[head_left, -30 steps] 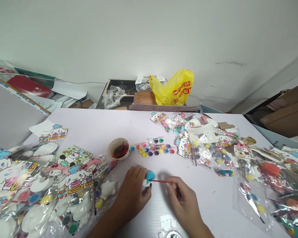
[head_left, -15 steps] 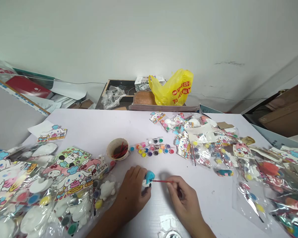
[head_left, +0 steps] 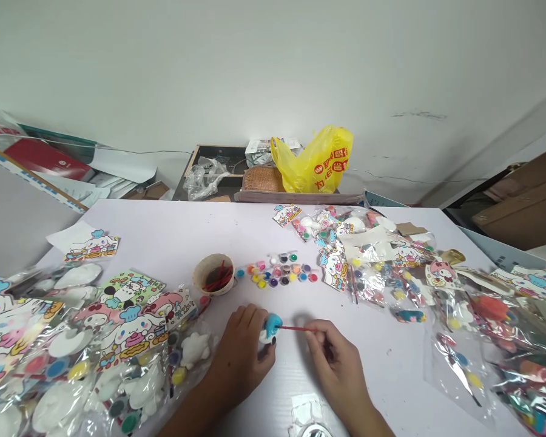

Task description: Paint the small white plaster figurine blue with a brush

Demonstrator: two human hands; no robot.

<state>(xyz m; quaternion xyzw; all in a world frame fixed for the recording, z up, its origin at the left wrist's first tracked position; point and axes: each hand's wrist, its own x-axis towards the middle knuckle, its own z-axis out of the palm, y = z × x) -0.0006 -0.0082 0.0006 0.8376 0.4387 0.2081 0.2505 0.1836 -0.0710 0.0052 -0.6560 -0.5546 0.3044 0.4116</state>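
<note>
Soft, even light; a faint shadow on the table [head_left: 173, 233] just left of the right grip [head_left: 339, 358]; glare on plastic bags [head_left: 459, 379] farther right.

Open tabletop [head_left: 173, 229] beyond the cup [head_left: 202, 267], paint pots [head_left: 284, 280] straight ahead, bagged kits [head_left: 134, 343] crowding both sides

A white table [head_left: 164, 224] spreads beneath the right hand [head_left: 341, 361]. Well beyond that hand rises a pale, scuffed wall [head_left: 255, 73].

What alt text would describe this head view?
The left hand holds a small blue-and-white figurine; the right hand holds a thin red paintbrush to it. Beyond, on a white table, are a round whitish cup and small multicoloured paint pots.
</note>
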